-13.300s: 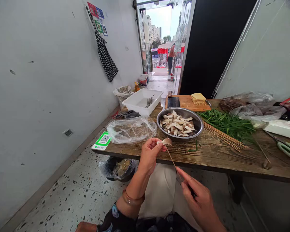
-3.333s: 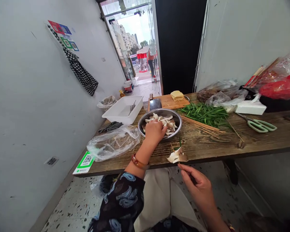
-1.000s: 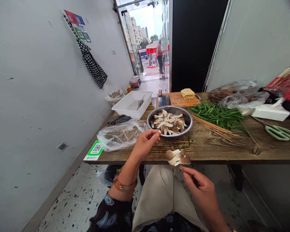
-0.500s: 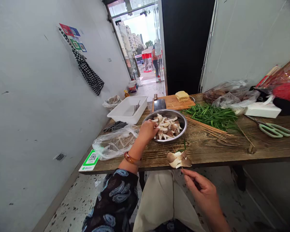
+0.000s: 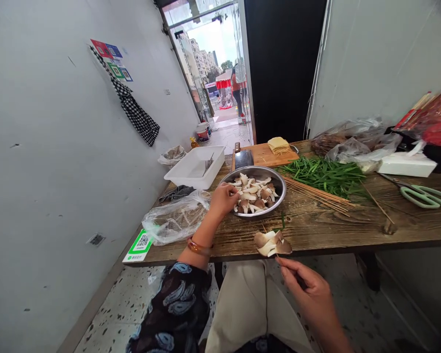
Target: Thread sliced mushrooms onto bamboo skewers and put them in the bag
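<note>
My left hand (image 5: 224, 198) reaches over the near left rim of a steel bowl (image 5: 282, 184) heaped with torn mushroom pieces (image 5: 255, 191). Its fingers are bent together at the mushrooms; whatever lies between the fingertips is hidden. In front of the table edge my right hand (image 5: 308, 287) pinches the lower end of a thin wooden skewer (image 5: 277, 256). Threaded on that skewer are a few brown and white mushroom pieces (image 5: 272, 243), and its tip pokes out above them.
Bare skewers (image 5: 316, 195) lie right of the bowl beside green leaf vegetables (image 5: 321, 171). Behind are a cleaver (image 5: 243, 159), a cutting board (image 5: 264, 158) with tofu sheets (image 5: 278, 145), and a white tub (image 5: 194, 179). Scissors (image 5: 426, 196) lie right, a plastic bag (image 5: 174, 223) left.
The view has shifted slightly. My left hand stays at the bowl's left side, fingers a little more curled. My right hand still holds the skewer in nearly the same spot.
</note>
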A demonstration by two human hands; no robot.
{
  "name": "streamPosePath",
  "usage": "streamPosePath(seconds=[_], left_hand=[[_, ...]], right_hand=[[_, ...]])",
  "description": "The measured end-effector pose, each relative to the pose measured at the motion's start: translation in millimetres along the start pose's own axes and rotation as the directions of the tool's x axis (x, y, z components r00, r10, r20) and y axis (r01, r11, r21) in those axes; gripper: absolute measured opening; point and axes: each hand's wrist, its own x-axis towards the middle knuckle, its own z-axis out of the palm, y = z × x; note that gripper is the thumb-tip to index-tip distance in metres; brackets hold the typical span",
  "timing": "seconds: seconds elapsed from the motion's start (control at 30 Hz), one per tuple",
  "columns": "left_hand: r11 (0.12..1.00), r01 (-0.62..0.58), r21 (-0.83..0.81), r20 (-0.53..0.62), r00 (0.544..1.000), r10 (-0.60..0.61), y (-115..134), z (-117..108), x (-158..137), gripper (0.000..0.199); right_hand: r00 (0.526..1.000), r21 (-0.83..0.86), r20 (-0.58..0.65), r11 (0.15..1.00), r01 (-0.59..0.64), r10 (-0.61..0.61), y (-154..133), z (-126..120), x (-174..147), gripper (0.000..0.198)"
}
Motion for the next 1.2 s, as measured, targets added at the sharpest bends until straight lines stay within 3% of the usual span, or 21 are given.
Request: streamPosePath(seconds=[0.07, 0.13, 0.23, 0.3, 0.43, 0.57, 0.8, 1.2], left_hand=[[0.991, 0.042, -0.126, -0.047, 0.998, -0.048, 1.6, -3.7, -1.7, 0.011], [0.918, 0.106, -0.382, -0.038, 0.991, -0.130, 5.8, -8.5, -6.8, 0.015], [0.649, 0.198, -0.735, 0.060, 0.972, -0.229, 17.2, -13.8, -21.9, 0.020], [0.531, 0.212, -0.821, 0.090, 0.965, -0.246, 25.7, -14.6, -35.2, 0.024], [0.446, 0.218, -0.868, 0.106, 0.959, -0.263, 36.4, -12.6, -61.2, 0.025], [0.422, 0.229, -0.877, 0.106, 0.950, -0.295, 39.9, -11.2, -82.1, 0.019], [0.460, 0.205, -0.864, 0.057, 0.947, -0.315, 47.7, -9.3, -109.8, 0.015], [0.543, 0.150, -0.826, 0.011, 0.968, -0.252, 53.0, -3.4, -122.4, 0.012]], right_hand=[[1.000, -0.005, -0.009, 1.000, 0.002, -0.002, -1.8, 0.2, -0.1, 0.021], [1.000, -0.010, -0.010, 1.000, 0.006, -0.006, -3.5, 0.8, -0.1, 0.021], [1.000, -0.019, 0.007, 1.000, 0.016, -0.016, -6.3, 2.9, -0.7, 0.021], [0.999, -0.027, 0.024, 0.999, 0.028, -0.027, -8.7, 4.8, -1.8, 0.021], [0.997, -0.030, 0.045, 0.997, 0.071, -0.070, -14.4, 8.9, -4.6, 0.020], [0.992, -0.025, 0.065, 0.994, 0.110, -0.108, -18.9, 12.9, -6.5, 0.019], [0.990, -0.056, 0.065, 0.990, 0.132, -0.128, -19.1, 17.8, -6.9, 0.020], [0.991, -0.076, 0.042, 0.989, 0.129, -0.126, -17.1, 17.3, -7.7, 0.020]])
